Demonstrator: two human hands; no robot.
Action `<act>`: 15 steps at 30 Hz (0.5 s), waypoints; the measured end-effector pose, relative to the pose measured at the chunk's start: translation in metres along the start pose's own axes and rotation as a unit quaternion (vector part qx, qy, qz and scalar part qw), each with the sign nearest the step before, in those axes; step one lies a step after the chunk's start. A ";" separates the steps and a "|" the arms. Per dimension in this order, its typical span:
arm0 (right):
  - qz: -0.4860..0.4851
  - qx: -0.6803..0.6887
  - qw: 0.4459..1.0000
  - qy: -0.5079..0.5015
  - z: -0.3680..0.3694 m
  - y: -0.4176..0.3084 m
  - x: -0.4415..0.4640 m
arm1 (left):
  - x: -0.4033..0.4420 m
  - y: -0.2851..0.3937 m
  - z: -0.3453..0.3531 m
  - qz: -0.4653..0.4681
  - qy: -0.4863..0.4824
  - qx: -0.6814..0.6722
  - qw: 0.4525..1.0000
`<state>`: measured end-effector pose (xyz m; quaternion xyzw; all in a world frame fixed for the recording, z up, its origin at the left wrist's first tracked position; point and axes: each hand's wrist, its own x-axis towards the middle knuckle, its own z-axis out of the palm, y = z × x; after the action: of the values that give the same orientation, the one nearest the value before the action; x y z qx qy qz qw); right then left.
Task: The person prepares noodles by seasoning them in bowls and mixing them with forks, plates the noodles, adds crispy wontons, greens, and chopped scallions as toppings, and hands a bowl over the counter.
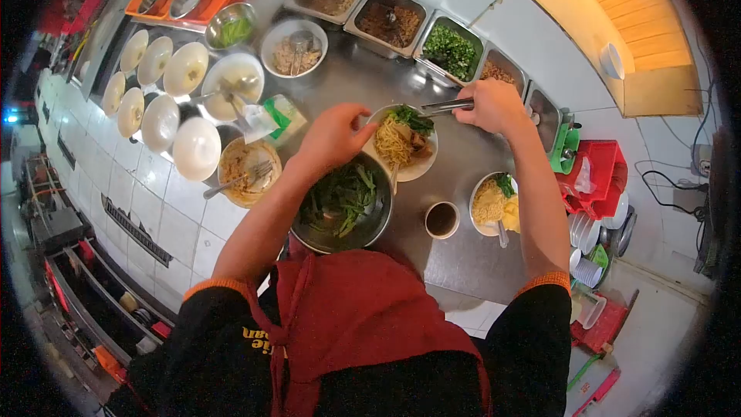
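Metal tongs [444, 106] are held in my right hand [492, 106], their tips over the dark greens [409, 117] at the edge of a white bowl. That bowl holds yellow noodles [392, 143] and brown pieces of topping. My left hand [336, 135] is at the bowl's left edge, fingers curved and apart, with nothing in it. Below it sits a large metal bowl [384, 220] of leafy greens [347, 197]. A second bowl of noodles [488, 202] with greens and a spoon stands under my right forearm.
Metal trays of chopped green onion [450, 52] and brown toppings [390, 25] line the back. Empty white bowls [197, 149] stand at the left, near a used bowl with a fork [251, 174]. A cup of dark liquid [441, 220] is front centre; a red basket [600, 177] is right.
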<state>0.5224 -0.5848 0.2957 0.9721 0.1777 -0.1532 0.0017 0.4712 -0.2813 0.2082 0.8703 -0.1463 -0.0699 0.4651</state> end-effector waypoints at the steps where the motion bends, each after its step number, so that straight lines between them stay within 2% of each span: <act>1: -0.004 0.000 1.000 -0.005 -0.001 0.001 -0.002 | 0.016 0.001 0.008 0.002 -0.005 0.000 1.000; 3: 0.000 0.003 1.000 -0.009 0.003 0.001 -0.004 | 0.046 0.002 0.025 0.030 -0.070 0.043 0.996; 7: 0.029 0.020 0.999 -0.021 0.034 0.005 -0.008 | 0.091 -0.016 0.066 0.115 -0.100 0.105 0.983; 9: 0.045 0.053 0.998 0.000 0.038 0.007 -0.015 | 0.101 -0.029 0.077 0.173 -0.147 0.226 0.947; 13: 0.102 0.083 0.991 0.008 0.040 0.006 -0.030 | 0.105 -0.033 0.078 0.170 -0.183 0.251 0.935; 15: 0.078 0.075 0.994 0.012 0.054 0.005 -0.028 | 0.104 -0.031 0.077 0.149 -0.209 0.260 0.931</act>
<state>0.4833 -0.6023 0.2523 0.9822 0.0891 -0.1538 -0.0612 0.5554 -0.3589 0.1412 0.8948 -0.3810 -0.1396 0.1865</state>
